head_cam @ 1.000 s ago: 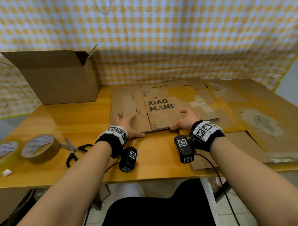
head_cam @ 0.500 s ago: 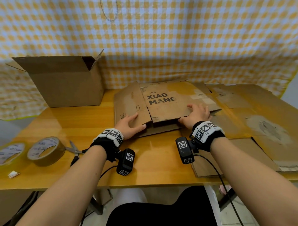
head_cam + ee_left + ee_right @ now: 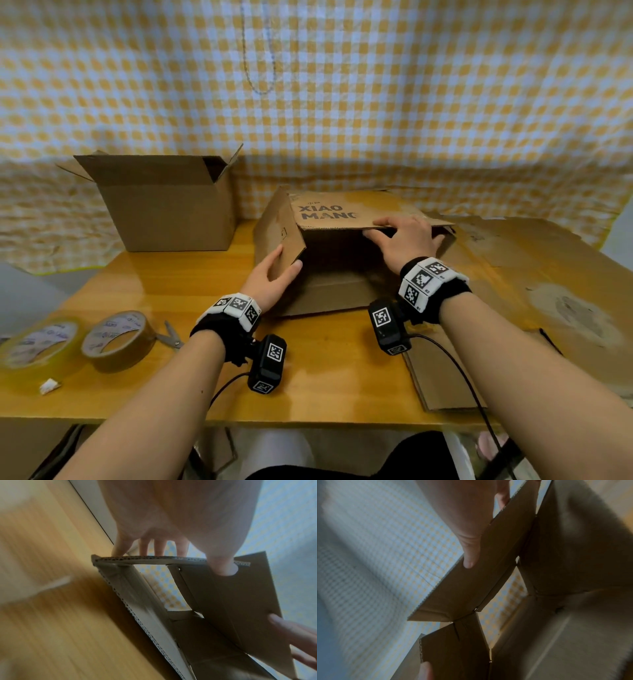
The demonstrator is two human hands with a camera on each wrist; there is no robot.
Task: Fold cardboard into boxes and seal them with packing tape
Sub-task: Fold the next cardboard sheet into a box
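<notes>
At frame centre my left hand (image 3: 270,277) pinches the brown printed cardboard box's (image 3: 329,214) side flap while my right hand (image 3: 406,238) grips its top panel, squaring it open.

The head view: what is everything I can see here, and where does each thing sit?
Printed brown cardboard box: one, half-opened, table centre.
Plain open brown cardboard box: one, far left.
Flat worn brown cardboard sheets: several, exact count unclear, right side.
Brown packing tape roll: one, near left.
Clear yellowish tape roll: one, at the left edge.
Grey metal scissors: one, beside the brown roll.
Yellow wooden table: one.
Yellow-white checked cloth: backdrop.
Left hand: grips the box's left flap.
Right hand: pinches the top flap.
</notes>
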